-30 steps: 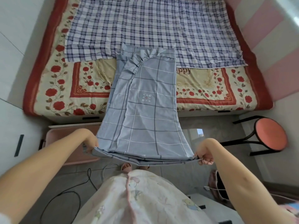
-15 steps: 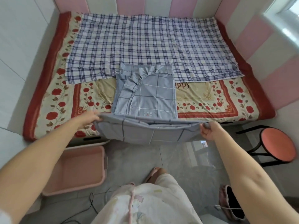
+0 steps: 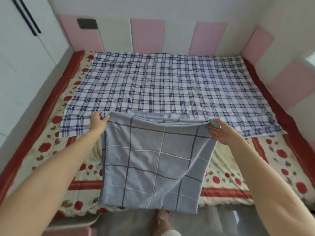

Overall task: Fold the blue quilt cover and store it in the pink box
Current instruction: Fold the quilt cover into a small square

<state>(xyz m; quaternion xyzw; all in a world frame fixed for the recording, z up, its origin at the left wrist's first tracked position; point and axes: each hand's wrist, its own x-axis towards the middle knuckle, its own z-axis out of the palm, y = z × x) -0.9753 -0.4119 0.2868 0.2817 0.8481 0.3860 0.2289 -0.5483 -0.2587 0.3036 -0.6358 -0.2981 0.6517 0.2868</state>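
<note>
- Blue quilt cover (image 3: 153, 164), grey-blue with a grid of dark and white lines, lies folded in a rough square right in front of you. It rests on the near half of the floral bedspread (image 3: 238, 167), and its near hem hangs just past the bedspread's front edge, above the grey floor (image 3: 129, 222).
- Down by that hem your foot (image 3: 162, 217) stands on the floor. At the bottom left only a sliver of the pink box (image 3: 68, 231) shows, well apart from the cover.
- Your arms reach forward on either side of the cover, one along each of its side edges.
- Your left hand (image 3: 98, 122) pinches the cover's far left corner, its fingers curled round the layered edge.
- Your right hand (image 3: 219, 132) grips the far right corner with the palm turned inward and the fingertips folded over a small bunch of fabric.
- Between your two hands the far edge runs slightly rumpled, with several layers showing along it.
- The bedspread is cream with red roses and a red border, and it shows on both sides of the cover.
- Beyond your hands a navy and white checked sheet (image 3: 162, 82) is spread flat over the far half, and the cover's far edge overlaps its near edge.
- Furthest off, pink and white wall panels (image 3: 146, 34) line the wall, and a white wardrobe (image 3: 25, 48) stands on the left.
</note>
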